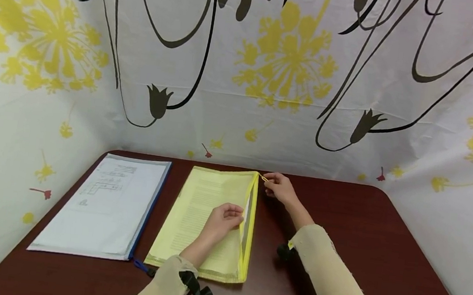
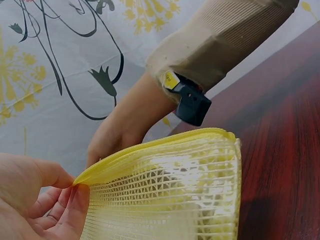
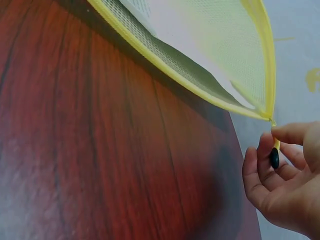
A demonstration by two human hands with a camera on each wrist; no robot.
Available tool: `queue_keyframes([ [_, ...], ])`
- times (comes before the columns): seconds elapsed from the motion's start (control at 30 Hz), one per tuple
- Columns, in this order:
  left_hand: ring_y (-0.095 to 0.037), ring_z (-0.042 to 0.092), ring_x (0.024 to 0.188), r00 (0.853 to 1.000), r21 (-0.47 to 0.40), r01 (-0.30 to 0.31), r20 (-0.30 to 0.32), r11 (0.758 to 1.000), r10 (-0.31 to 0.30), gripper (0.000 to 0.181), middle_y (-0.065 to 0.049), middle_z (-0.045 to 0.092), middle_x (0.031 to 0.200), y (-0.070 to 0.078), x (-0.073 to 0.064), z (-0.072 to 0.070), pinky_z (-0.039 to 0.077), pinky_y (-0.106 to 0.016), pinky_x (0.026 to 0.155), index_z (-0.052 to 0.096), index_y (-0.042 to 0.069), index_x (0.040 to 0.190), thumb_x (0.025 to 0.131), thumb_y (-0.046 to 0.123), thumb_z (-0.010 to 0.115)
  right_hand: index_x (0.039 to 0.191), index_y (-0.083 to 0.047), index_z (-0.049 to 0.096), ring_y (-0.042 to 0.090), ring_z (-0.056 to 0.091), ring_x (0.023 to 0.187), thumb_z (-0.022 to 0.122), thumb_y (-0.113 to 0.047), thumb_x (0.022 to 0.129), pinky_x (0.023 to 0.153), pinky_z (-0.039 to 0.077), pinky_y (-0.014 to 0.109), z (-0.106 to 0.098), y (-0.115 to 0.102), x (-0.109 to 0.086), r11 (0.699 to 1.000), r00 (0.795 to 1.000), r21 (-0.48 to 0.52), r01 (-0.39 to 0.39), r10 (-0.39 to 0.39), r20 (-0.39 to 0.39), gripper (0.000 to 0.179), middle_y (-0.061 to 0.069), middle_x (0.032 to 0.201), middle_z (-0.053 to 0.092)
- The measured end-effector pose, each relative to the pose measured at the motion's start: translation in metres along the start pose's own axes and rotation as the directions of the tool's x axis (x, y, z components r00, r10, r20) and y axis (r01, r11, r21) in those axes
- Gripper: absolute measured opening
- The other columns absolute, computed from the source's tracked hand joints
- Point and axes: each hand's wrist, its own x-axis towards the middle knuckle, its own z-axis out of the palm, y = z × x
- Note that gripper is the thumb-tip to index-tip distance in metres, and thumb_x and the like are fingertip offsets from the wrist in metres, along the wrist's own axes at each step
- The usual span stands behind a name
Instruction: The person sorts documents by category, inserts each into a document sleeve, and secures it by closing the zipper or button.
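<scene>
A yellow mesh zipper pouch lies on the table with printed paper showing through it. Its long right side gapes, and white sheets show inside in the right wrist view. My left hand pinches the upper edge of that opening between thumb and fingers; the left wrist view shows the yellow zipper edge lifted there. At the pouch's far right corner, my right hand pinches the yellow zipper pull, whose dark end hangs among the fingers.
To the left lies a second pouch with a blue edge, white paper with a diagram showing in it. Its blue pull cord trails toward my left sleeve. The dark red wooden table meets a patterned cloth wall behind.
</scene>
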Motion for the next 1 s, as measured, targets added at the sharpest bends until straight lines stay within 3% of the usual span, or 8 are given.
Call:
queue_keyframes([
  [0.13, -0.011, 0.065, 0.089, 1.0, 0.014, -0.002, -0.009, 1.0, 0.002, 0.025, -0.017, 0.067, 0.106, -0.001, 0.002, 0.001, 0.059, -0.028, 0.081, 0.063, -0.006, 0.115, 0.093, 0.006, 0.065, 0.13, 0.005, 0.057, 0.014, 0.064, 0.082, 0.054, -0.008, 0.101, 0.081, 0.061, 0.034, -0.004, 0.003, -0.002, 0.998, 0.999, 0.043, -0.036, 0.036, 0.001, 0.031, 0.024, 0.111, 0.064],
  [0.37, -0.009, 0.063, 0.085, 1.0, 0.025, 0.013, -0.007, 1.0, -0.013, 0.025, -0.019, 0.067, 0.105, -0.009, 0.008, 0.005, 0.059, -0.027, 0.078, 0.062, -0.008, 0.114, 0.093, 0.004, 0.064, 0.128, 0.007, 0.058, 0.02, 0.069, 0.091, 0.055, -0.006, 0.101, 0.084, 0.061, 0.033, -0.007, 0.006, -0.007, 0.99, 0.997, 0.113, -0.081, 0.082, -0.007, 0.03, 0.026, 0.115, 0.067],
  [0.57, -0.01, 0.063, 0.081, 1.0, 0.063, -0.003, -0.01, 0.998, 0.004, 0.024, -0.024, 0.067, 0.102, -0.013, 0.013, 0.011, 0.059, -0.03, 0.074, 0.061, -0.014, 0.111, 0.09, -0.001, 0.063, 0.126, 0.006, 0.059, 0.016, 0.069, 0.091, 0.056, -0.006, 0.1, 0.083, 0.061, 0.029, -0.01, 0.009, -0.009, 0.99, 0.995, 0.104, -0.096, 0.098, -0.014, 0.029, 0.027, 0.121, 0.067],
  [0.77, -0.009, 0.062, 0.081, 1.0, 0.075, 0.019, -0.018, 0.997, -0.018, 0.025, -0.02, 0.069, 0.104, -0.017, 0.013, 0.014, 0.058, -0.025, 0.074, 0.064, -0.008, 0.112, 0.09, 0.003, 0.065, 0.127, 0.008, 0.06, 0.018, 0.07, 0.095, 0.056, -0.004, 0.1, 0.083, 0.061, 0.027, -0.01, 0.008, -0.009, 0.989, 0.994, 0.107, -0.103, 0.105, -0.007, 0.03, 0.027, 0.122, 0.066],
  [1.0, -0.03, 0.069, 0.099, 1.0, 0.066, 0.007, 0.016, 0.998, -0.008, 0.029, -0.026, 0.069, 0.113, -0.02, 0.013, 0.015, 0.059, -0.032, 0.085, 0.062, -0.01, 0.116, 0.088, -0.001, 0.065, 0.125, 0.009, 0.061, 0.019, 0.07, 0.094, 0.056, -0.001, 0.099, 0.081, 0.061, 0.027, -0.007, 0.008, -0.007, 0.985, 0.992, 0.118, -0.126, 0.129, -0.016, 0.028, 0.028, 0.121, 0.066],
])
